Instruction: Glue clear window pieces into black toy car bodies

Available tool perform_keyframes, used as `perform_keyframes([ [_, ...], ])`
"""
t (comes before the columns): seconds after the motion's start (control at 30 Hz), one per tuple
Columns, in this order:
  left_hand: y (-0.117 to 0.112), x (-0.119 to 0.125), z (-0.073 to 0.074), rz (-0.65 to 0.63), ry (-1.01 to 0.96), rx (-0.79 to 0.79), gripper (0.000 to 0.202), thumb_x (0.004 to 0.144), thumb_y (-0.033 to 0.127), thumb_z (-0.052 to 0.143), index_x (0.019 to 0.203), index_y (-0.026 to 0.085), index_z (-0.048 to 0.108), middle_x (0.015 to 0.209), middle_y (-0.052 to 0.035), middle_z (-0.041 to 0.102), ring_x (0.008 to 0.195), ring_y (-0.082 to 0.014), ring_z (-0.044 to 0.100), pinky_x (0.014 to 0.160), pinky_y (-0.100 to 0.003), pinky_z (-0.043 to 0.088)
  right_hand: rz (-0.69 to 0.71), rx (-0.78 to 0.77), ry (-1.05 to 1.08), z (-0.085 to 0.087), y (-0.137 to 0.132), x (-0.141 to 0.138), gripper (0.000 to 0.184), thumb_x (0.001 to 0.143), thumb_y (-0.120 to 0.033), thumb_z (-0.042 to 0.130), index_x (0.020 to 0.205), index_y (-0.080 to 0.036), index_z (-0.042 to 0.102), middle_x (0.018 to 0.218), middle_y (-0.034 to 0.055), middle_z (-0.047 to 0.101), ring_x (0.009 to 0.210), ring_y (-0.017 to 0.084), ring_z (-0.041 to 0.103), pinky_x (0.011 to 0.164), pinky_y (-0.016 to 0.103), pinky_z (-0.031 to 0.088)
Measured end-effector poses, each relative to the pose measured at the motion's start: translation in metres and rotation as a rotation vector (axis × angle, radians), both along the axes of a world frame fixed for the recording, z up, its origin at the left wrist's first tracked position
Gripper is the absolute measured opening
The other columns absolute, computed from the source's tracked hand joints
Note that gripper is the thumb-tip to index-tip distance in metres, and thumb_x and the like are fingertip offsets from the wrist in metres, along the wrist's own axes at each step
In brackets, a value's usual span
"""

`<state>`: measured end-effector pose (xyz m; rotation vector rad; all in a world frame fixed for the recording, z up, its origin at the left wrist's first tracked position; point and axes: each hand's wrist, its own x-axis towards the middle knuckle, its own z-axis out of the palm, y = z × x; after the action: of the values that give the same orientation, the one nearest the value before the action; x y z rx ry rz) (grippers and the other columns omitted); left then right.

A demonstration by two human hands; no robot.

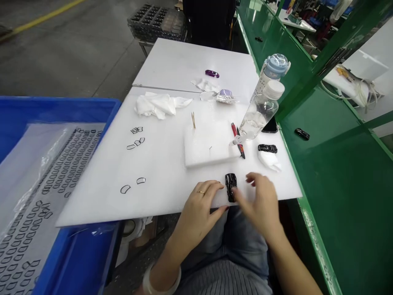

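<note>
My striped shirt and jeans are closest, with my hands just above them at the near edge of the white board. A glossy black piece lies between my hands, its long side pointing away from me. My left hand is open and lying on the board, with a ring on one finger and a pale bangle at the wrist. Its fingertips sit just beside the piece, but I can't tell if they touch it. My right hand is blurred, with its fingers apart and its edge across the lower part of the piece, so I can't tell if it's gripping.

Past the piece is a white foam block with toothpicks stuck in it. A red pen lies against its right side. To the right, a second black piece sits on a white cloth, near a phone and a plastic bottle. Thin loops lie on the board at left, and more cover a plastic sheet in a blue crate. Crumpled wipes lie farther up the board.
</note>
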<state>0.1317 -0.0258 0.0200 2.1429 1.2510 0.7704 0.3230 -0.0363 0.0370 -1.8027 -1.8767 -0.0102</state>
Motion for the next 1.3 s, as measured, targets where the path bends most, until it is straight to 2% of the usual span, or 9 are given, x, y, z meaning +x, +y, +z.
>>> perform_keyframes([
  [0.13, 0.009, -0.016, -0.004, -0.023, 0.12, 0.079, 0.054, 0.073, 0.029, 0.077, 0.121, 0.021, 0.053, 0.122, -0.0075, 0.06, 0.114, -0.0295, 0.053, 0.095, -0.046, 0.049, 0.022, 0.001, -0.001, -0.014, -0.019, -0.037, 0.037, 0.085, -0.036, 0.06, 0.113, -0.013, 0.052, 0.09, 0.0091, 0.064, 0.079, 0.025, 0.058, 0.069, 0.038, 0.043],
  [0.23, 0.012, -0.021, -0.011, -0.034, 0.168, 0.145, 0.055, 0.071, 0.035, 0.079, 0.118, 0.022, 0.055, 0.123, -0.0079, 0.059, 0.112, -0.0305, 0.052, 0.091, -0.047, 0.049, -0.007, 0.004, 0.046, -0.013, -0.018, -0.021, 0.033, 0.086, -0.025, 0.055, 0.117, -0.015, 0.052, 0.094, 0.008, 0.066, 0.082, 0.024, 0.061, 0.077, 0.039, 0.045],
  [0.53, 0.009, -0.022, -0.017, -0.027, 0.222, 0.261, 0.048, 0.078, 0.039, 0.072, 0.119, 0.021, 0.055, 0.122, -0.0087, 0.059, 0.109, -0.03, 0.051, 0.088, -0.045, 0.047, -0.78, -0.097, 0.017, -0.021, -0.059, 0.179, 0.046, 0.078, -0.039, 0.055, 0.119, -0.018, 0.053, 0.11, 0.0113, 0.068, 0.097, 0.032, 0.063, 0.075, 0.042, 0.048],
  [0.67, 0.009, -0.022, -0.016, -0.021, 0.234, 0.285, 0.047, 0.079, 0.041, 0.071, 0.119, 0.021, 0.055, 0.122, -0.0085, 0.059, 0.109, -0.0298, 0.052, 0.087, -0.044, 0.047, -0.832, -0.294, -0.041, -0.029, -0.074, 0.217, 0.051, 0.079, -0.042, 0.055, 0.122, -0.015, 0.054, 0.116, 0.015, 0.066, 0.103, 0.035, 0.061, 0.075, 0.044, 0.048],
  [0.93, 0.009, -0.021, -0.018, -0.003, 0.245, 0.299, 0.047, 0.077, 0.042, 0.073, 0.117, 0.022, 0.056, 0.12, -0.0078, 0.06, 0.108, -0.0294, 0.052, 0.086, -0.043, 0.048, -0.563, -0.319, -0.07, 0.0, 0.098, 0.26, 0.045, 0.087, -0.021, 0.046, 0.13, -0.011, 0.053, 0.122, 0.0187, 0.062, 0.112, 0.029, 0.057, 0.088, 0.04, 0.043],
  [1.03, 0.008, -0.02, -0.016, 0.0, 0.24, 0.29, 0.049, 0.075, 0.039, 0.075, 0.117, 0.022, 0.056, 0.121, -0.0077, 0.06, 0.109, -0.0293, 0.052, 0.087, -0.043, 0.048, -0.578, -0.366, -0.084, 0.001, 0.132, 0.269, 0.047, 0.083, -0.019, 0.054, 0.129, -0.01, 0.053, 0.115, 0.0205, 0.064, 0.104, 0.031, 0.059, 0.082, 0.042, 0.044],
  [1.13, 0.008, -0.018, -0.015, 0.013, 0.237, 0.27, 0.049, 0.075, 0.038, 0.076, 0.117, 0.022, 0.056, 0.121, -0.0078, 0.06, 0.11, -0.0294, 0.052, 0.088, -0.043, 0.047, -0.666, -0.367, -0.086, 0.009, 0.121, 0.264, 0.046, 0.078, -0.023, 0.062, 0.122, -0.009, 0.056, 0.103, 0.0217, 0.066, 0.097, 0.034, 0.061, 0.08, 0.045, 0.044],
  [1.23, 0.007, -0.017, -0.012, 0.016, 0.24, 0.246, 0.049, 0.075, 0.037, 0.076, 0.117, 0.022, 0.057, 0.122, -0.0078, 0.06, 0.111, -0.0293, 0.052, 0.089, -0.043, 0.047, -0.716, -0.284, -0.057, 0.028, 0.083, 0.222, 0.052, 0.079, -0.036, 0.064, 0.125, -0.011, 0.055, 0.097, 0.0188, 0.068, 0.091, 0.033, 0.063, 0.08, 0.045, 0.044],
  [1.3, 0.007, -0.016, -0.009, 0.018, 0.239, 0.227, 0.047, 0.075, 0.037, 0.076, 0.116, 0.022, 0.058, 0.121, -0.0078, 0.06, 0.11, -0.0293, 0.053, 0.088, -0.043, 0.048, -0.575, -0.148, 0.013, 0.037, 0.051, 0.168, 0.055, 0.079, -0.043, 0.065, 0.126, -0.018, 0.053, 0.097, 0.012, 0.07, 0.086, 0.028, 0.066, 0.08, 0.041, 0.047],
])
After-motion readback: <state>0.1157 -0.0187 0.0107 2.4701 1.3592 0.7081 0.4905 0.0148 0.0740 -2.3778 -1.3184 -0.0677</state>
